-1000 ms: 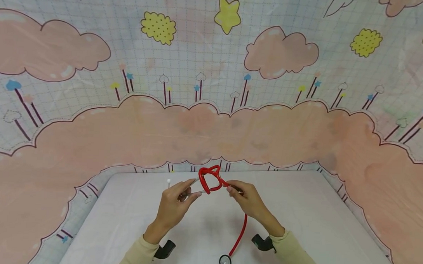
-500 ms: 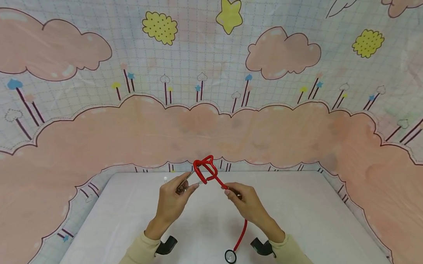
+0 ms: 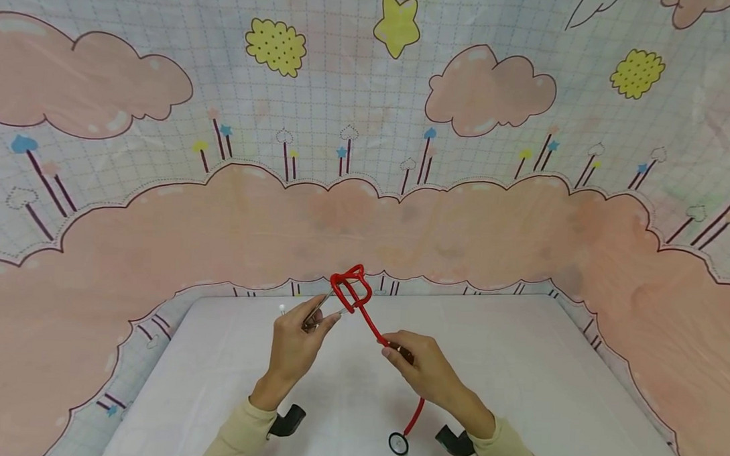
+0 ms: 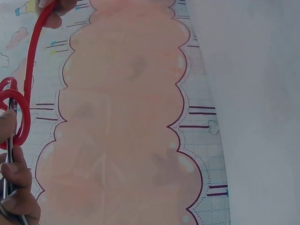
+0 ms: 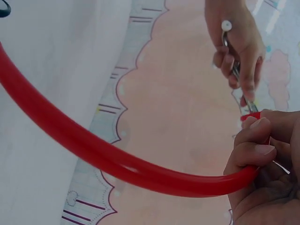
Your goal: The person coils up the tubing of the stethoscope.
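A stethoscope with red tubing is held up in the air between both hands. My left hand grips its metal ear tubes, and a white ear tip sticks out behind that hand in the right wrist view. Just past my left fingertips the red tubing is looped over itself. My right hand pinches the tube below the loop, fingers curled round it. From there the tube hangs down in a curve to the round chest piece, which has a black rim, near the front of the table.
A white table lies under both hands. Behind it and at its sides hangs a patterned curtain with clouds and stars. Black wrist mounts show beside both sleeves.
The looped tubing has moved up and to the left with my left hand. My right hand has slid down and away from the loop, so more straight tube shows between the hands.
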`<state>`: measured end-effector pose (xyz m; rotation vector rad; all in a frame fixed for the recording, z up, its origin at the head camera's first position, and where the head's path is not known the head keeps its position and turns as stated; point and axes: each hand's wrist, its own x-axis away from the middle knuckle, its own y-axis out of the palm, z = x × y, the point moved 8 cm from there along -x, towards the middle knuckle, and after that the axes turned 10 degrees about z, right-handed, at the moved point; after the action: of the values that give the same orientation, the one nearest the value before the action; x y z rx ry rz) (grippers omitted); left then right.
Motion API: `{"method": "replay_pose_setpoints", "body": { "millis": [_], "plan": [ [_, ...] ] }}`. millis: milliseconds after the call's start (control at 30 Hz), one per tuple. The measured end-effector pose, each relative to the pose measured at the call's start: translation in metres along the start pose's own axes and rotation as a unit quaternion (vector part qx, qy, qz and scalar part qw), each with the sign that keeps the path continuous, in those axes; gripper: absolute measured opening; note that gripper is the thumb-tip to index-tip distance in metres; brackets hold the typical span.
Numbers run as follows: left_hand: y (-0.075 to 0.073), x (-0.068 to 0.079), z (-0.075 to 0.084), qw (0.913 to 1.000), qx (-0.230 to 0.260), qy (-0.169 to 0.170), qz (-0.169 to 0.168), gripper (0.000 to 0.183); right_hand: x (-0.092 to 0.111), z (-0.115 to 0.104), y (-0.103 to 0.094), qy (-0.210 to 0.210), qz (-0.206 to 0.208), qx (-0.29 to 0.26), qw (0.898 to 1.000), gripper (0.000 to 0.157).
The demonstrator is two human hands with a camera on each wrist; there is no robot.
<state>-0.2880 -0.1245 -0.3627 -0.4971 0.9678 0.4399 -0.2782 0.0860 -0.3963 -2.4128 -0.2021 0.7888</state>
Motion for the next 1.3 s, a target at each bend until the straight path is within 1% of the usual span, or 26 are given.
{"method": "replay_pose_setpoints", "body": {
  "millis": [133, 267, 367, 500, 667, 767, 833, 1000, 1100, 1233, 1300],
  "plan": [
    [0.002, 0.002, 0.0, 0.9999, -0.013, 0.007, -0.002, 0.041, 0.005, -0.006, 0.002, -0.013, -0.019, 0.002, 1.0, 0.031],
    [0.004, 0.004, 0.001, 0.9995, -0.028, 0.012, -0.011, 0.041, 0.009, -0.017, 0.001, -0.054, -0.021, 0.003, 0.998, 0.024],
    [0.006, 0.006, 0.0, 0.9995, -0.028, 0.008, -0.014, 0.04, 0.01, -0.023, 0.0, -0.077, -0.02, 0.01, 0.997, 0.018],
    [0.007, 0.008, 0.002, 0.9996, -0.023, 0.007, -0.015, 0.039, 0.011, -0.024, 0.001, -0.075, -0.033, 0.018, 0.996, 0.015],
    [0.008, 0.01, 0.003, 0.9995, -0.025, 0.006, -0.018, 0.039, 0.012, -0.026, 0.002, -0.077, -0.044, 0.024, 0.996, 0.02],
    [0.01, 0.012, 0.003, 0.9989, -0.038, 0.008, -0.028, 0.04, 0.012, -0.028, 0.0, -0.076, -0.05, 0.028, 0.995, 0.02],
    [0.011, 0.013, 0.005, 0.9979, -0.052, 0.014, -0.037, 0.039, 0.012, -0.03, -0.001, -0.075, -0.054, 0.035, 0.995, 0.02],
    [0.013, 0.018, 0.008, 0.9947, -0.076, 0.033, -0.061, 0.04, 0.01, -0.034, -0.01, -0.088, -0.051, 0.055, 0.993, 0.019],
    [0.015, 0.022, 0.01, 0.9921, -0.086, 0.042, -0.081, 0.041, 0.009, -0.035, -0.015, -0.102, -0.046, 0.062, 0.992, 0.018],
    [0.018, 0.028, 0.011, 0.9882, -0.096, 0.048, -0.109, 0.043, 0.006, -0.038, -0.021, -0.132, -0.039, 0.072, 0.988, 0.017],
    [0.019, 0.03, 0.013, 0.9868, -0.097, 0.055, -0.117, 0.043, 0.005, -0.039, -0.024, -0.143, -0.035, 0.077, 0.986, 0.017]
  ]
}}
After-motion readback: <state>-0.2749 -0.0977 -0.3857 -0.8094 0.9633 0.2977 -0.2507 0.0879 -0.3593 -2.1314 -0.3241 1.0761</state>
